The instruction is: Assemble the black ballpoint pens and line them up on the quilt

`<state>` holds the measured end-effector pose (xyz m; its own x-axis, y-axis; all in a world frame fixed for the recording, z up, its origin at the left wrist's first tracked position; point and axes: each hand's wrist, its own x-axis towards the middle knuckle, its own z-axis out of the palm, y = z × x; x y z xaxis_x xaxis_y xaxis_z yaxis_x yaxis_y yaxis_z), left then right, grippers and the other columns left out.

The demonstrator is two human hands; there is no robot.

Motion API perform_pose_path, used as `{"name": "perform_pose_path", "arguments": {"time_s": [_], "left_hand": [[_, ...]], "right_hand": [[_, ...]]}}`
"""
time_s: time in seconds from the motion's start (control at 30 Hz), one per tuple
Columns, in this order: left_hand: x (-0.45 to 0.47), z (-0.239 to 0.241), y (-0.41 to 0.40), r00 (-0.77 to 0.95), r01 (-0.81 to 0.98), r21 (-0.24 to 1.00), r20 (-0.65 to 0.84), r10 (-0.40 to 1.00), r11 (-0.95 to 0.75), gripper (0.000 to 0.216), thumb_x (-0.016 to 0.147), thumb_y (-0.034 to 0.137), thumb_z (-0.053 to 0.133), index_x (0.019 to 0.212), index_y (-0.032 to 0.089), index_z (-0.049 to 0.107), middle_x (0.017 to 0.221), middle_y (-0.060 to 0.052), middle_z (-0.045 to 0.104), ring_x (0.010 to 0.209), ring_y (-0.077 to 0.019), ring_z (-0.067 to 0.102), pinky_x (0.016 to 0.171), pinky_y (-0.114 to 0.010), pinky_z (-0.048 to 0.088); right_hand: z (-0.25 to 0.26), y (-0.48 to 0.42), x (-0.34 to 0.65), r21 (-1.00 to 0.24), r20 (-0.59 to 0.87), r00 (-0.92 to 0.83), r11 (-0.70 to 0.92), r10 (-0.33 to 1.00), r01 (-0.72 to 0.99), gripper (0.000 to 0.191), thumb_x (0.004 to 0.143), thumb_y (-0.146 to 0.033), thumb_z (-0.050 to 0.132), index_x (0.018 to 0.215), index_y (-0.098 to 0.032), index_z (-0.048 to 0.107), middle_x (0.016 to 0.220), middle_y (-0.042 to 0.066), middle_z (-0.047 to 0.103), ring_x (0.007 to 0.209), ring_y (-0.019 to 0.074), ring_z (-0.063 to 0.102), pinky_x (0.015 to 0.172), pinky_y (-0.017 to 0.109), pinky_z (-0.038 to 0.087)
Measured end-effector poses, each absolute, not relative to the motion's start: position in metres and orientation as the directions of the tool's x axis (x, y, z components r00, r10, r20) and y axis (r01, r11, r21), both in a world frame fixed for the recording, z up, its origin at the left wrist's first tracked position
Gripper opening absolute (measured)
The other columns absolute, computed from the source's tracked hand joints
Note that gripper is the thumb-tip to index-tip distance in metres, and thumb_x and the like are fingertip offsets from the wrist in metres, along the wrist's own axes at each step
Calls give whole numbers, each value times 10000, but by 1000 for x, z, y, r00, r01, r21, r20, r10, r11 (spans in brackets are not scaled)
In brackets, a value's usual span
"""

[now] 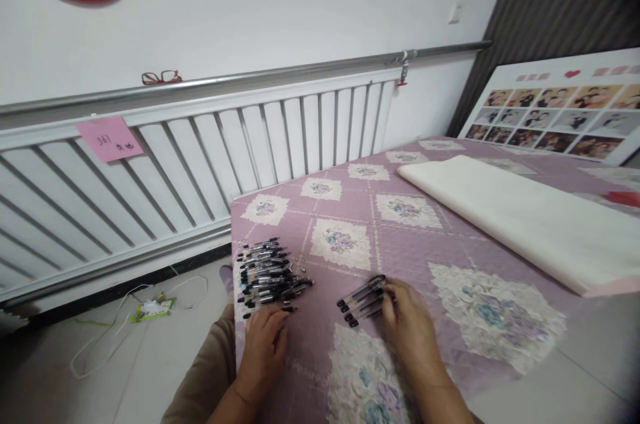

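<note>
A loose pile of clear-barrelled black pens point(267, 274) lies on the bed's left edge, their tips and caps pointing to both sides. At the near side of this pile my left hand point(264, 341) has its fingers closed on a pen, whose black end point(289, 309) shows past the fingertips. To the right, several pens point(363, 297) lie side by side in a slanted row. My right hand point(407, 317), slightly blurred, pinches a pen at the right end of that row; the fingers hide part of it.
A purple quilted cover point(345, 204) with flower patches spreads beneath the pens. Farther right are a folded cream sheet point(510, 214) and a photo board point(555, 107). A white radiator point(280, 137) runs behind. On the floor at left lies a power strip point(153, 309) with cables.
</note>
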<state>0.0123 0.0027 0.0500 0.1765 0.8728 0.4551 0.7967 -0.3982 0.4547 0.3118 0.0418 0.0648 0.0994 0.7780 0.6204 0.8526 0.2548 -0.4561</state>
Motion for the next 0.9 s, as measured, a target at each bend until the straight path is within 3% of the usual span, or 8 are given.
{"name": "perform_pose_path", "arguments": {"time_s": [0.33, 0.67, 0.9], "left_hand": [[24, 59, 2, 59, 905, 380, 329, 942, -190, 371, 778, 152, 476, 1130, 232, 563, 1140, -79, 563, 1084, -258, 475, 909, -455, 333], [28, 64, 1, 50, 932, 324, 323, 945, -161, 331, 783, 161, 492, 1091, 240, 583, 1044, -69, 592, 1000, -251, 513, 900, -439, 328], [31, 59, 5, 17, 944, 307, 318, 948, -120, 372, 805, 217, 498, 1175, 239, 535, 1059, -74, 577, 990, -249, 501, 887, -424, 326]], "right_hand": [[69, 21, 220, -513, 622, -197, 584, 758, 629, 189, 845, -155, 463, 975, -223, 583, 948, 64, 646, 887, 199, 606, 792, 360, 510], [67, 18, 208, -542, 594, -237, 600, 769, 588, 217, 840, -123, 451, 978, -219, 587, 925, 64, 648, 861, 198, 610, 762, 349, 526], [63, 18, 206, -557, 559, -244, 577, 792, 598, 202, 842, -126, 448, 948, -222, 590, 888, 52, 644, 833, 200, 610, 744, 345, 521]]}}
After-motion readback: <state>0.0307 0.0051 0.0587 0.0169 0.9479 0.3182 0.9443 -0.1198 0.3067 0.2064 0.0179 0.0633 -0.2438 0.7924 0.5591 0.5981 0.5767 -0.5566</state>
